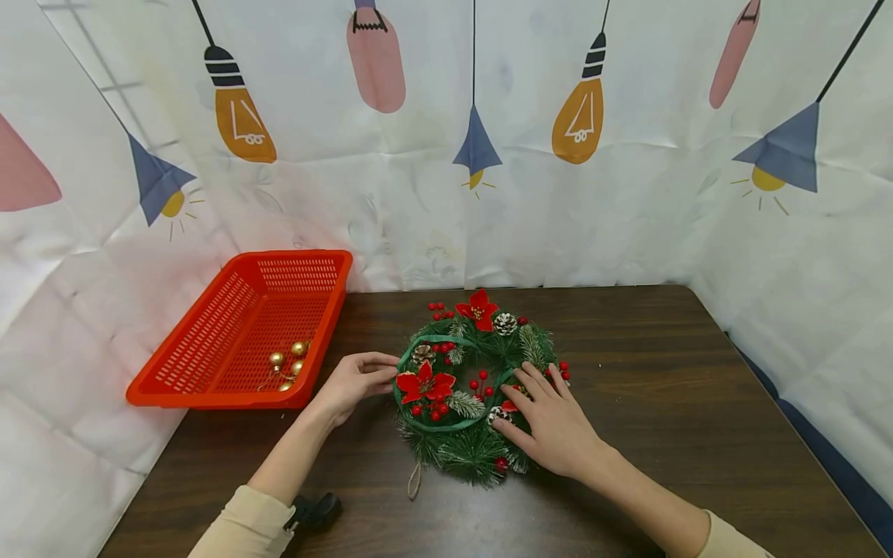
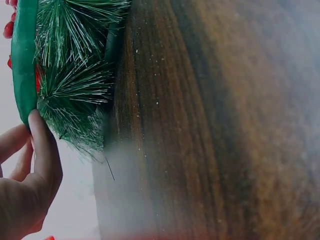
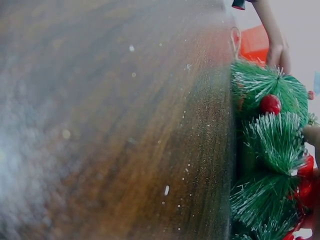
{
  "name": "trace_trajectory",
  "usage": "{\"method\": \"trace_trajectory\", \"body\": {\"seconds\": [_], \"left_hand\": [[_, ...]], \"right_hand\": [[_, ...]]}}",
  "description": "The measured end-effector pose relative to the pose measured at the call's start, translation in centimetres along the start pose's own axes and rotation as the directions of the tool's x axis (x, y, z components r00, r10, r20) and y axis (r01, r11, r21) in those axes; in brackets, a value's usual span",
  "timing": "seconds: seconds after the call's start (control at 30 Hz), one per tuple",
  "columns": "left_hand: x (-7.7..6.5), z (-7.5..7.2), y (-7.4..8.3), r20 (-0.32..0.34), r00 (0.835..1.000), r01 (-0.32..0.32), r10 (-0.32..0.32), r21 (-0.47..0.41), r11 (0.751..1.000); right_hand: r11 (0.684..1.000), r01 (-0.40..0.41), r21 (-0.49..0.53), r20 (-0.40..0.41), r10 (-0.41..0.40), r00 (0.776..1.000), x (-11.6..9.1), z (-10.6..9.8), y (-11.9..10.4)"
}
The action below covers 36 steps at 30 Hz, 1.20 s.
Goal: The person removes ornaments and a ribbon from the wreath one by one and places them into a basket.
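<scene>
A green Christmas wreath [image 1: 470, 457] with red poinsettias, berries and pinecones lies on the dark wooden table. On top of it sits a smaller green hoop [image 1: 446, 428], which circles a red poinsettia [image 1: 424, 384] at the wreath's left half. My left hand [image 1: 352, 387] pinches the hoop's left edge between thumb and fingers; the left wrist view shows this green band [image 2: 24, 65] at the fingertips. With fingers spread, my right hand [image 1: 558, 426] rests over the wreath's right side, its thumb by a snowy pinecone [image 1: 499, 416]. A twine loop [image 1: 415, 482] sticks out at the wreath's front.
At the left stands a red plastic basket [image 1: 209, 341] with several gold balls [image 1: 298, 349] inside. Dark brown tabletop [image 1: 628, 349] extends to the right of the wreath. Behind the table hangs a white cloth [image 1: 418, 209] printed with lamps.
</scene>
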<state>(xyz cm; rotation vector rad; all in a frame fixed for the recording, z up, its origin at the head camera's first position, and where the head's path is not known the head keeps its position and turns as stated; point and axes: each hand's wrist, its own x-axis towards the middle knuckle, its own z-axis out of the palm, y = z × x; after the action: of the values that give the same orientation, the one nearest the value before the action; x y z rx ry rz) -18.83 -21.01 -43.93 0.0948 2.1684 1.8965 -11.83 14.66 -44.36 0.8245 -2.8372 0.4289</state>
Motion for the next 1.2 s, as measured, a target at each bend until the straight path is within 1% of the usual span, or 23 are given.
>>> {"method": "trace_trajectory", "body": {"seconds": [0.13, 0.33, 0.57, 0.63, 0.83, 1.0, 1.13, 1.2], "left_hand": [[-0.1, 0.0, 0.0, -0.037, 0.999, -0.007, 0.005, -0.042, 0.999], [-0.3, 0.0, 0.0, -0.116, 0.993, -0.02, 0.01, -0.09, 0.996], [-0.6, 0.0, 0.5, -0.222, 0.975, -0.023, -0.007, -0.134, 0.991], [-0.7, -0.1, 0.8, -0.24, 0.971, -0.025, -0.011, -0.148, 0.989], [-1.1, -0.3, 1.8, -0.263, 0.965, -0.042, -0.007, -0.18, 0.983], [-1.7, -0.8, 2.7, -0.272, 0.962, -0.078, 0.023, -0.191, 0.979], [-2.3, -1.6, 3.5, -0.278, 0.959, -0.119, 0.054, -0.224, 0.967], [-2.7, -2.1, 3.8, -0.287, 0.956, -0.143, 0.067, -0.255, 0.956]], "right_hand": [[1.0, 0.002, 0.005, 0.0, -0.002, 1.0, 0.0, 0.0, 0.0], [1.0, 0.018, -0.011, -0.013, -0.018, 1.0, 0.0, 0.1, 0.2], [1.0, 0.017, -0.005, -0.011, -0.017, 1.0, 0.0, 0.1, 0.2], [1.0, 0.016, -0.003, -0.012, -0.016, 1.0, 0.0, 0.1, 0.2], [1.0, 0.013, -0.002, -0.009, -0.013, 1.0, 0.0, 0.1, 0.2], [1.0, 0.005, -0.004, -0.006, -0.005, 1.0, -0.1, 0.1, 0.2], [1.0, 0.002, -0.001, -0.007, -0.002, 1.0, -0.1, 0.2, 0.2], [1.0, 0.003, 0.001, -0.007, -0.003, 1.0, -0.1, 0.2, 0.1]]}}
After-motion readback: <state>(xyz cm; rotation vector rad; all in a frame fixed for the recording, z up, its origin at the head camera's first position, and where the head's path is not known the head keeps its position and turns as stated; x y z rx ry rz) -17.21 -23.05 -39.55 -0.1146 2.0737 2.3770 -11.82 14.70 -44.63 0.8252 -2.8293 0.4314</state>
